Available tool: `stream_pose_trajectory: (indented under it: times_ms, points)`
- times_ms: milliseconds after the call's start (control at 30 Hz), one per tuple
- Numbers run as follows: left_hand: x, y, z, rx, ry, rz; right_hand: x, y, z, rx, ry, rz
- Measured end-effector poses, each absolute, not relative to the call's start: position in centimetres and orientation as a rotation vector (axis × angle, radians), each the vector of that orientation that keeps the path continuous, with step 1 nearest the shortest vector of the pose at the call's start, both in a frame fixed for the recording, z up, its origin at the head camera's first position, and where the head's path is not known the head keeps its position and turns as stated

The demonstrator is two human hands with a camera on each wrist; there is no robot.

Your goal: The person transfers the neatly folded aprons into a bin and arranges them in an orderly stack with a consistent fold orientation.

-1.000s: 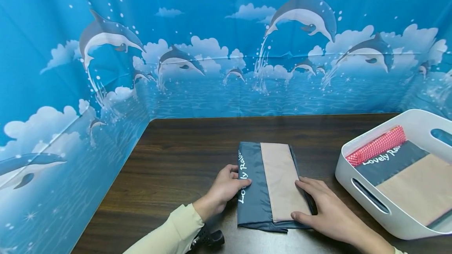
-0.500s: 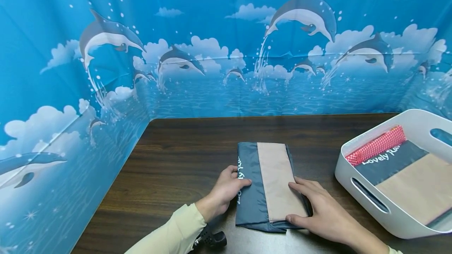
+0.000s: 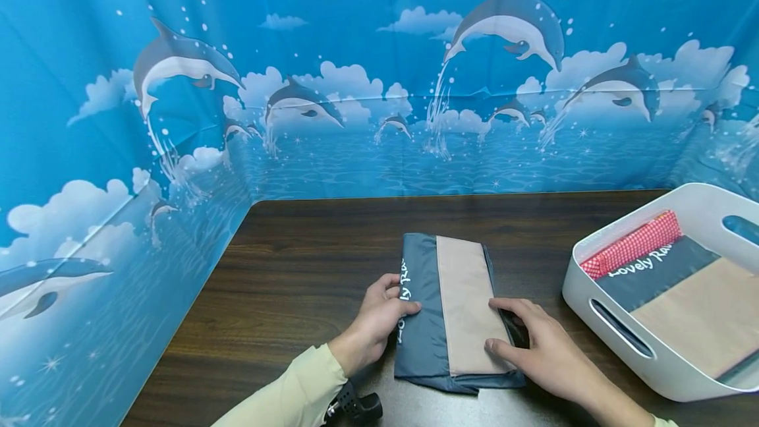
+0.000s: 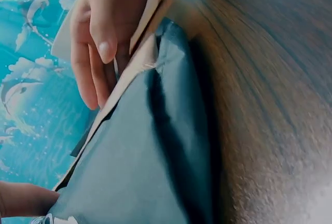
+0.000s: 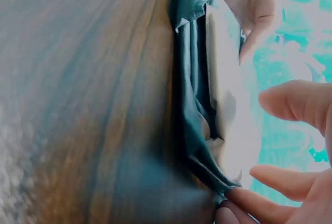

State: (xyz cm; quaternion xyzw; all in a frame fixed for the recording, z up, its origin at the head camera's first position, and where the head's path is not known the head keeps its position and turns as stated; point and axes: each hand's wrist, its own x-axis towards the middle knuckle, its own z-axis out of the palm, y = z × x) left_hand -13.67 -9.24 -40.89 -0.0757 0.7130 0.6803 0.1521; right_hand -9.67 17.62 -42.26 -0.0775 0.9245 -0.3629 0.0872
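A folded dark blue-grey fabric piece [image 3: 470, 308] with a wide beige band and white lettering lies on the table in front of me. My left hand [image 3: 379, 318] grips its left edge, thumb on top over the lettering and fingers tucked at the side. My right hand [image 3: 539, 348] is at the right edge, thumb and forefinger spread at the beige band. In the right wrist view, the right thumb [image 5: 295, 102] stands apart from the fabric, while lower fingers [image 5: 259, 203] touch its corner. Open layered folds show along that side.
A white basket [image 3: 578, 295] with handle slots stands at the right. It holds a similar folded fabric piece [image 3: 700, 308] and a red checked bundle [image 3: 634, 242]. Dolphin-print curtain [image 3: 356, 170] borders the dark wood table [image 3: 284, 269] at the back and left.
The fabric shifted slightly left, then its far edge turned a little up and right. My right hand moved left with it, then its thumb and forefinger loosened. My left hand stayed nearly still.
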Motion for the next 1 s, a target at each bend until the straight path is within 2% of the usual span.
stream_pose_trajectory:
  times_ms: [333, 1000]
  points:
    - [-13.7, -9.2, -39.8, -0.229, 1.954, 2.008, -10.0, 18.3, -41.7, -0.045, 2.541, -1.308]
    - [-13.9, -9.3, -39.7, -0.269, 1.865, 2.086, -10.5, 18.3, -41.7, 0.244, 1.814, -1.884]
